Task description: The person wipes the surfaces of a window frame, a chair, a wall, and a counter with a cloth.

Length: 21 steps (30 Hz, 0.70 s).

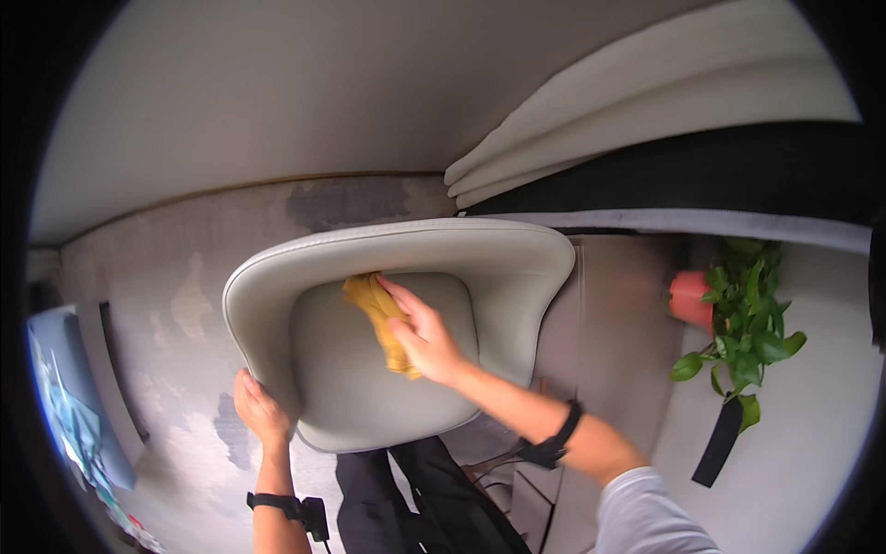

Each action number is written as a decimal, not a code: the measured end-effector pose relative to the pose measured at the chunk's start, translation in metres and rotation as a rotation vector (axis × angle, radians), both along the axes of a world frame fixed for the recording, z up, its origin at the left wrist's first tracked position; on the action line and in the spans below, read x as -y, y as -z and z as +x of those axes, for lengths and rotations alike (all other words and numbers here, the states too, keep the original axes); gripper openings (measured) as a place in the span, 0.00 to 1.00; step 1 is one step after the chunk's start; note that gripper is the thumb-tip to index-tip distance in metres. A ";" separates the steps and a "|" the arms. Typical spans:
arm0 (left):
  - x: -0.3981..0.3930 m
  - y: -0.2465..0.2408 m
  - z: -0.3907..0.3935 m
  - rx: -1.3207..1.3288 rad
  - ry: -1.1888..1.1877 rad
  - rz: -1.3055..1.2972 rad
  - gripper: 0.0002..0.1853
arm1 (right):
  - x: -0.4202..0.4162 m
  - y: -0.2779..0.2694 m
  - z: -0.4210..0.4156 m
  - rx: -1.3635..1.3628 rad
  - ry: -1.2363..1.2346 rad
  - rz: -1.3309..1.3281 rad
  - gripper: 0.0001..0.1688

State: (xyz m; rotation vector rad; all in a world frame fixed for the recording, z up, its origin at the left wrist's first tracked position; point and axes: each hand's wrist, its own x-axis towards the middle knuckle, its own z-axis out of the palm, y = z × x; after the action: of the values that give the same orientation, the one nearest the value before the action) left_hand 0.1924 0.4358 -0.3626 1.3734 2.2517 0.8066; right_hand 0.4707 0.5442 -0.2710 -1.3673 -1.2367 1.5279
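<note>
A pale grey upholstered tub chair (pixel 512 305) stands before me, its curved backrest on the far side. My right hand (pixel 426 343) reaches over the seat cushion (pixel 346 395) and holds a yellow cloth (pixel 379 315). The cloth lies against the back part of the seat, near where it meets the backrest. My left hand (pixel 259 408) grips the left side edge of the chair, with its fingertips on the outer rim. Part of that grip is hidden by the hand itself.
A green leafy plant (pixel 747 332) in a pink pot (pixel 690 301) is at the right. A cream curtain (pixel 623 104) hangs at the upper right. At the far left is a blue padded piece (pixel 97 395) with bright fabric. A cable (pixel 495 474) runs near the drawer unit (pixel 529 509).
</note>
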 end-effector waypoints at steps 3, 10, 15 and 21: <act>-0.001 -0.002 0.002 0.063 -0.028 -0.031 0.24 | -0.019 -0.002 0.086 0.827 -0.902 0.907 0.20; -0.004 -0.003 -0.002 0.041 -0.040 -0.025 0.19 | -0.019 0.053 0.172 1.617 -1.194 0.686 0.19; -0.004 -0.005 -0.003 0.038 -0.076 0.014 0.16 | 0.106 0.096 0.185 1.639 -1.254 0.251 0.18; -0.003 -0.007 -0.002 0.067 -0.092 0.004 0.16 | 0.128 0.048 0.195 1.465 -1.639 0.187 0.21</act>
State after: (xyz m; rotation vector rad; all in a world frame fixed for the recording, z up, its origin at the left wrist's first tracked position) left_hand 0.1902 0.4392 -0.3551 1.2331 2.2761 0.8742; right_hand 0.6652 0.4160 -0.3189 -1.1510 -3.8959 0.7416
